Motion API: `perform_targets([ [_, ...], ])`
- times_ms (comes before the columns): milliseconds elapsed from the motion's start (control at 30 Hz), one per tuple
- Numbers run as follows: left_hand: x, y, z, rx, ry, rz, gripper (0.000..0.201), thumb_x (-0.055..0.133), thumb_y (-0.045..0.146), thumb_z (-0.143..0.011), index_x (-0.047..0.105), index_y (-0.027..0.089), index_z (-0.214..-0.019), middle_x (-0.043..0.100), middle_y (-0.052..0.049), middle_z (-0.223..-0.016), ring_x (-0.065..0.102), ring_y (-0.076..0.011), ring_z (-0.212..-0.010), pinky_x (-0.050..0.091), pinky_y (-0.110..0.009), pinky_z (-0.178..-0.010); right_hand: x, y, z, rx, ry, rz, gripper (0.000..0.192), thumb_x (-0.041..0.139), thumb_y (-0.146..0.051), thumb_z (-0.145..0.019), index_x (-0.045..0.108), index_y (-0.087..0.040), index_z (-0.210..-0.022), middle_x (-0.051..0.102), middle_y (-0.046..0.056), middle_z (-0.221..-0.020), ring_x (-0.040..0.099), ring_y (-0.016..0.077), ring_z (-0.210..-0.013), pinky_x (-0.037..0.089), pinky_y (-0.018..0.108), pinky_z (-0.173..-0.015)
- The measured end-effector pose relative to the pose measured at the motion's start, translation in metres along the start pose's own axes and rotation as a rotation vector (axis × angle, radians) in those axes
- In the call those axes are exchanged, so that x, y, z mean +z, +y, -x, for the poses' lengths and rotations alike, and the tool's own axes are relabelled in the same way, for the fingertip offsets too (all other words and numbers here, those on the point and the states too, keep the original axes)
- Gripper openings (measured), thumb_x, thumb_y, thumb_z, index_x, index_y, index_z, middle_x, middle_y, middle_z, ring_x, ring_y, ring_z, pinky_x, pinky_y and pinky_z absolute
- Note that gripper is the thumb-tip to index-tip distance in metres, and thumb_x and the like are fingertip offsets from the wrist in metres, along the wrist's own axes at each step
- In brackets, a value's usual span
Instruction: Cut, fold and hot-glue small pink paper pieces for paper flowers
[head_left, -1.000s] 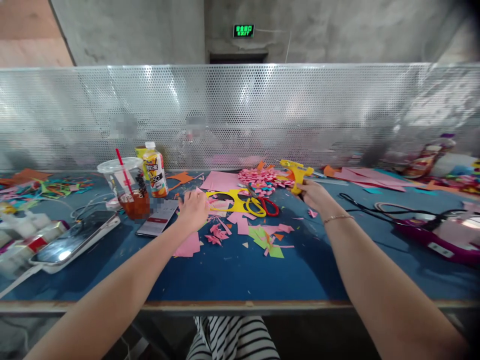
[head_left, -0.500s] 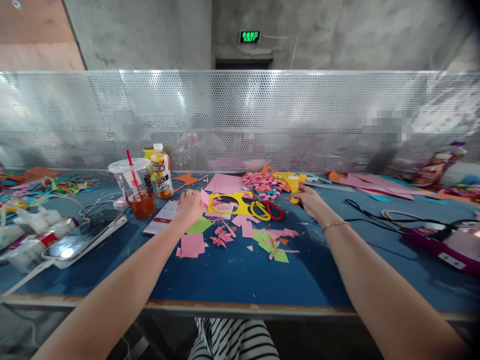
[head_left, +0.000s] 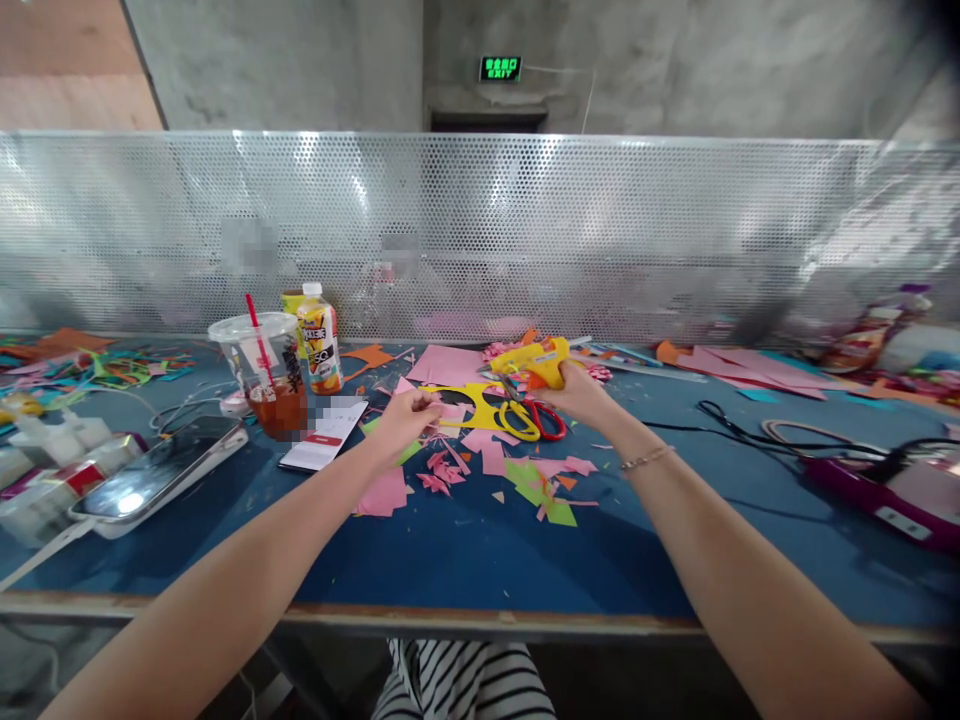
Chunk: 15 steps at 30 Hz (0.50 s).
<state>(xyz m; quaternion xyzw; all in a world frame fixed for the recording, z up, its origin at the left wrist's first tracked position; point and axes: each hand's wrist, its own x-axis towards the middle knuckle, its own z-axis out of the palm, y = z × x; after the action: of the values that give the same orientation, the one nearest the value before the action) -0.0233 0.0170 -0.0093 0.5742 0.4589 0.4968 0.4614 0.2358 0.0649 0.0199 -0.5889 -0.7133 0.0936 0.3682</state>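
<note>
Well, closest to me are the person's striped trousers, tucked under the blue tabletop. To the right sits a purple power strip, its white label too small to read; to the left, a phone lies face up. Pink and lime paper scraps litter the middle, near a flat panel with a red band and print I can't make out.

Beyond them the left hand hovers by a yellow cut-out sheet, thumb and forefinger nearly together; whether anything is pinched there, I cannot tell. Scissor handles, one yellow and one red, lie beside the sheet. The right hand is curled firmly around the grip of a yellow glue gun, held above the scissors. Its long axis runs left to right, nozzle pointing left and dipping slightly.

Farther off stands a juice bottle, lettered something like "SQ". Past the perforated metal screen, a green sign reads "EXIT" beneath Chinese characters.
</note>
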Motion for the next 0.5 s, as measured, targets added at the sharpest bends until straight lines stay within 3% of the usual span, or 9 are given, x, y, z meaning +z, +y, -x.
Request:
perform_targets([
  [100, -0.0016, 0.0006, -0.0022, 0.005, 0.034, 0.058, 0.009, 0.060, 0.017, -0.069, 0.051, 0.013, -0.067, 0.053, 0.002, -0.062, 0.052, -0.0070, -0.055, 0.047, -0.023, -0.057, 0.0007, -0.0061, 0.0024, -0.061, 0.093, 0.181, 0.046, 0.064, -0.051, -0.058, 0.053, -0.016, -0.085, 0.061, 0.010, -0.082, 0.060, 0.0258, -0.078, 0.046, 0.034, -0.062],
  [200, -0.0018, 0.0010, -0.0029, 0.001, 0.054, 0.081, 0.009, 0.059, 0.015, -0.070, 0.051, 0.013, -0.066, 0.053, 0.001, -0.061, 0.053, -0.0069, -0.055, 0.047, -0.024, -0.059, 0.0020, -0.0073, 0.0038, -0.099, 0.125, 0.265, 0.057, 0.059, -0.059, -0.061, 0.054, -0.014, -0.096, 0.061, 0.014, -0.093, 0.057, 0.0308, -0.092, 0.045, 0.038, -0.072],
  [333, -0.0006, 0.0001, -0.0031, -0.008, 0.039, 0.056, 0.007, 0.056, 0.012, -0.072, 0.051, 0.013, -0.067, 0.054, 0.002, -0.060, 0.053, -0.0062, -0.052, 0.047, -0.024, -0.060, 0.0039, -0.0056, 0.0042, -0.092, 0.119, 0.314, 0.059, 0.054, -0.060, -0.066, 0.054, -0.012, -0.100, 0.061, 0.015, -0.094, 0.057, 0.0310, -0.091, 0.045, 0.039, -0.072],
  [500, 0.0001, -0.0012, -0.0036, -0.006, 0.047, -0.006, 0.007, 0.056, 0.012, -0.072, 0.050, 0.014, -0.068, 0.053, 0.002, -0.060, 0.054, -0.0072, -0.051, 0.046, -0.023, -0.057, 0.0054, -0.0069, 0.0049, -0.036, 0.106, 0.296, 0.055, 0.054, -0.061, -0.066, 0.055, -0.013, -0.092, 0.062, 0.015, -0.089, 0.058, 0.0303, -0.087, 0.045, 0.038, -0.068],
])
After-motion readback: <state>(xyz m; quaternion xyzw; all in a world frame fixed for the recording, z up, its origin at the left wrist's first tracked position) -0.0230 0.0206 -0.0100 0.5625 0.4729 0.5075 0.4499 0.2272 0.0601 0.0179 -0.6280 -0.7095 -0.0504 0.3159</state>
